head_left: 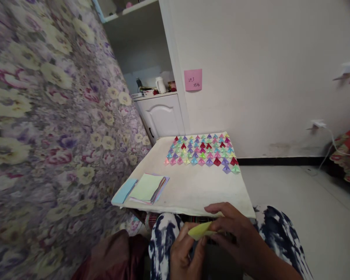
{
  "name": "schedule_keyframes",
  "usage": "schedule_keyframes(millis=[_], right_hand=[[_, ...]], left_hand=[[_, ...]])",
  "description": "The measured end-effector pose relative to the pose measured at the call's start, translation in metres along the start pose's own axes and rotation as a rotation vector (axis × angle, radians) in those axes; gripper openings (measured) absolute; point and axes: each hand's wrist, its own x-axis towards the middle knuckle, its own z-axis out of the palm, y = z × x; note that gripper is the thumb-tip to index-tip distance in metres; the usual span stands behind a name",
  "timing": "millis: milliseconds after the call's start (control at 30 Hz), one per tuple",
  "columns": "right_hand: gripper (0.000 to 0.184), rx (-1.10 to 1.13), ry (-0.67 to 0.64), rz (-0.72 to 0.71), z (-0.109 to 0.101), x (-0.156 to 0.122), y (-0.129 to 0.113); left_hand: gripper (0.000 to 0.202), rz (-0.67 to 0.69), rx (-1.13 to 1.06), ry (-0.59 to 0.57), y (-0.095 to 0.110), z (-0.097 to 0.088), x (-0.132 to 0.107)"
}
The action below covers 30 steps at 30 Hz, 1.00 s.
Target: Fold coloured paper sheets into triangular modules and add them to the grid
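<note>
I pinch one end of the yellow paper (198, 231) in my left grip (179, 254), thumb against fingers. My right grip (240, 233) closes on its other end, one finger lifted clear toward the bench (192, 190). The paper is folded and hangs over my lap, just off the bench's near edge, a little right of that edge's middle. Folded pieces (202, 154) in many colours stand in rows along the far edge, reaching the far right corner; a short row of two, purple and green, lies beside the right edge. Blue sheets (125, 190) lie at the near left corner, and just right of them is a stack (147, 186), pale green on top.
</note>
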Motion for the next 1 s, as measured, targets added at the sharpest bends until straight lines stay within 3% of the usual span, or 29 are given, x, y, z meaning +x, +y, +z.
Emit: schedule_keyframes(millis=[200,367,500,600,700,833,1000], right_hand=[[0.013,0.141,0.003,0.055,0.003,0.001,0.0],[0.013,0.241,-0.047,0.089,-0.004,0.003,-0.006],[0.014,0.343,-0.09,0.122,-0.009,0.002,-0.008],[0.015,0.448,-0.122,0.128,-0.009,0.001,-0.007],[0.014,0.517,-0.132,0.123,-0.01,0.0,-0.006],[0.013,0.512,-0.148,0.086,-0.01,0.001,-0.009],[0.017,0.462,-0.151,0.037,-0.009,0.001,-0.012]], left_hand=[[0.026,-0.195,-0.121,-0.063,-0.004,0.0,-0.003],[0.053,-0.402,-0.517,-0.234,-0.002,-0.005,-0.003],[0.067,-0.477,-0.719,-0.382,0.002,-0.016,-0.003],[0.061,-0.48,-0.694,-0.427,0.001,-0.021,-0.001],[0.051,-0.495,-0.684,-0.401,-0.005,-0.021,0.001],[0.058,-0.493,-0.806,-0.456,-0.015,-0.018,0.004],[0.028,-0.454,-0.673,-0.369,-0.019,-0.015,0.004]])
